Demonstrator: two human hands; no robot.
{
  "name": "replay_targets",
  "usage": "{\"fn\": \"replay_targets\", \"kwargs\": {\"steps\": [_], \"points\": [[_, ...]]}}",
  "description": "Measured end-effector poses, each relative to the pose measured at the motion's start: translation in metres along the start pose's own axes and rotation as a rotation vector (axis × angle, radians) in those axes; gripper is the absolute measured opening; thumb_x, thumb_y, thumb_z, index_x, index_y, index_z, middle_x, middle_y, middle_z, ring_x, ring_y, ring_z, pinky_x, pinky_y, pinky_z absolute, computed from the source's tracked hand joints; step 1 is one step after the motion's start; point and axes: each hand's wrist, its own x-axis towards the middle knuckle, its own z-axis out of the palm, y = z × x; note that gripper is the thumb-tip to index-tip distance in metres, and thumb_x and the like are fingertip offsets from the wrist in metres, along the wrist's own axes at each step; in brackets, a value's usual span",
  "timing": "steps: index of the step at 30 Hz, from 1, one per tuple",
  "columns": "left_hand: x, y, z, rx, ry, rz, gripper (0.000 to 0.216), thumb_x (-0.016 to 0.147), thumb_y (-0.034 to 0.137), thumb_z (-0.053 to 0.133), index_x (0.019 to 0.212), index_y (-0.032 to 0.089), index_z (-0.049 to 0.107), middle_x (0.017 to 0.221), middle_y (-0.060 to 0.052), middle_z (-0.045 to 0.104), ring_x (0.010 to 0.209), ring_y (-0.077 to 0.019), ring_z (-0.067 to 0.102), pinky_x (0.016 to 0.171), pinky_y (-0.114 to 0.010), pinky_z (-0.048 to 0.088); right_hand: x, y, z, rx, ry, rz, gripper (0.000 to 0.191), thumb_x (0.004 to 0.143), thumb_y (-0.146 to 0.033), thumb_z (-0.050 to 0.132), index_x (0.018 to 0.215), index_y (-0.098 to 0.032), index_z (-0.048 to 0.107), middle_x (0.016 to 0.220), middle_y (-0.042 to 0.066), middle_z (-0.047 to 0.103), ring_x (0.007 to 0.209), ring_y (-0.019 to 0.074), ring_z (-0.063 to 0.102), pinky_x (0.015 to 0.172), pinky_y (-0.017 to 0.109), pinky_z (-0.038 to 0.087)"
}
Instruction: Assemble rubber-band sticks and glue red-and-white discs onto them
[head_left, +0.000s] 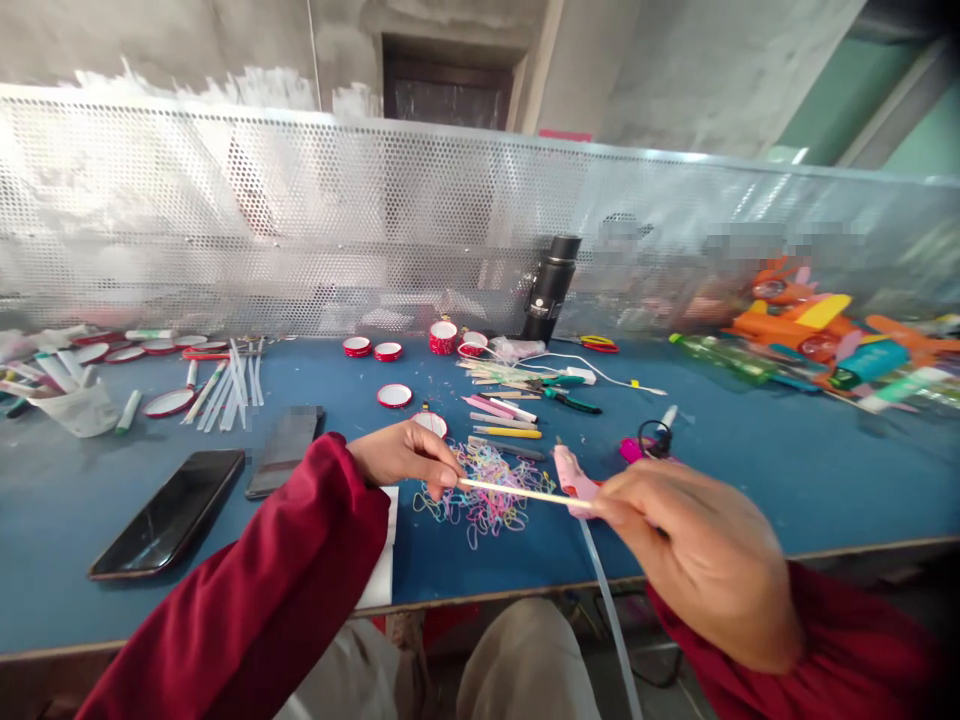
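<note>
A thin wooden stick stretches level between both my hands, above the blue table. My left hand pinches its left end with closed fingers. My right hand is closed round its right end, with a clear plastic tube running down from it past the table edge. Under the stick lies a heap of small coloured rubber bands. A pink glue gun lies just behind my right hand.
Two dark phones lie at the left. Red-rimmed round lids, loose sticks and pens, green pliers and a black flask stand further back. Colourful toy parts pile at the right. A perforated metal screen closes the far side.
</note>
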Motion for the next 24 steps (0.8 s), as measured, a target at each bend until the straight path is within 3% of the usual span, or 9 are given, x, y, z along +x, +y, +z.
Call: {"fn": "replay_targets", "kwargs": {"steps": [2, 4, 6, 8, 10, 12, 15, 18, 24], "points": [[0.002, -0.002, -0.001, -0.035, 0.105, 0.056, 0.033, 0.07, 0.045, 0.079, 0.08, 0.014, 0.075, 0.061, -0.003, 0.065, 0.057, -0.0101, 0.057, 0.057, -0.021, 0.044, 0.023, 0.014, -0.012, -0.082, 0.053, 0.002, 0.03, 0.092, -0.039, 0.055, 0.065, -0.028, 0.063, 0.065, 0.001, 0.067, 0.061, 0.0185, 0.061, 0.061, 0.032, 0.043], [0.005, -0.004, -0.003, -0.135, 0.305, 0.116, 0.031, 0.076, 0.044, 0.075, 0.078, 0.014, 0.069, 0.065, -0.003, 0.065, 0.057, -0.0081, 0.056, 0.053, -0.018, 0.04, 0.053, 0.041, -0.016, -0.186, 0.045, 0.054, 0.037, 0.094, -0.043, 0.05, 0.064, -0.026, 0.063, 0.063, 0.002, 0.066, 0.061, 0.0176, 0.06, 0.063, 0.031, 0.04], [0.007, -0.005, -0.006, -0.264, 0.508, 0.136, 0.027, 0.081, 0.04, 0.07, 0.08, 0.015, 0.061, 0.072, -0.003, 0.066, 0.058, -0.007, 0.055, 0.05, -0.017, 0.037, 0.081, 0.079, -0.007, -0.317, -0.117, 0.126, 0.034, 0.091, -0.044, 0.053, 0.065, -0.024, 0.064, 0.064, 0.002, 0.067, 0.059, 0.0169, 0.058, 0.06, 0.03, 0.037], [0.008, -0.004, -0.008, -0.352, 0.608, 0.115, 0.022, 0.083, 0.035, 0.067, 0.085, 0.016, 0.057, 0.071, -0.002, 0.064, 0.054, -0.0065, 0.053, 0.047, -0.016, 0.034, 0.101, 0.124, 0.012, -0.427, -0.373, 0.224, 0.021, 0.085, -0.039, 0.061, 0.073, -0.023, 0.069, 0.071, 0.002, 0.071, 0.064, 0.0177, 0.06, 0.061, 0.029, 0.036], [0.008, -0.004, -0.01, -0.383, 0.618, 0.091, 0.019, 0.083, 0.031, 0.066, 0.086, 0.016, 0.054, 0.066, 0.0, 0.062, 0.05, -0.0062, 0.05, 0.045, -0.016, 0.032, 0.109, 0.167, 0.035, -0.503, -0.622, 0.314, 0.009, 0.078, -0.03, 0.069, 0.08, -0.022, 0.072, 0.081, 0.003, 0.074, 0.073, 0.0195, 0.063, 0.063, 0.029, 0.037], [0.008, -0.003, -0.01, -0.374, 0.601, 0.078, 0.018, 0.083, 0.029, 0.066, 0.084, 0.016, 0.053, 0.064, 0.0, 0.06, 0.048, -0.0061, 0.048, 0.044, -0.016, 0.03, 0.109, 0.201, 0.054, -0.558, -0.725, 0.38, 0.014, 0.071, -0.023, 0.073, 0.084, -0.02, 0.072, 0.09, 0.006, 0.074, 0.082, 0.0217, 0.064, 0.067, 0.029, 0.038], [0.009, -0.005, -0.011, -0.332, 0.619, 0.059, 0.019, 0.081, 0.03, 0.066, 0.081, 0.015, 0.054, 0.064, 0.0, 0.058, 0.046, -0.0054, 0.044, 0.04, -0.017, 0.021, 0.103, 0.231, 0.072, -0.512, -0.639, 0.397, 0.016, 0.063, -0.015, 0.075, 0.077, -0.017, 0.069, 0.086, 0.008, 0.072, 0.078, 0.0206, 0.062, 0.068, 0.029, 0.038], [0.011, -0.008, -0.01, -0.286, 0.622, 0.035, 0.024, 0.082, 0.037, 0.065, 0.081, 0.014, 0.057, 0.06, 0.002, 0.052, 0.042, -0.0035, 0.035, 0.038, -0.018, 0.013, 0.099, 0.241, 0.082, -0.391, -0.534, 0.414, 0.013, 0.068, -0.016, 0.071, 0.061, -0.018, 0.059, 0.066, 0.002, 0.064, 0.064, 0.0151, 0.057, 0.064, 0.028, 0.038], [0.014, -0.01, -0.009, -0.217, 0.595, 0.067, 0.029, 0.085, 0.04, 0.063, 0.096, 0.013, 0.064, 0.056, 0.004, 0.049, 0.043, -0.004, 0.035, 0.043, -0.018, 0.021, 0.091, 0.242, 0.1, -0.409, -0.625, 0.519, 0.01, 0.07, -0.013, 0.07, 0.071, -0.014, 0.06, 0.073, 0.005, 0.062, 0.077, 0.0184, 0.061, 0.067, 0.026, 0.038]]}}
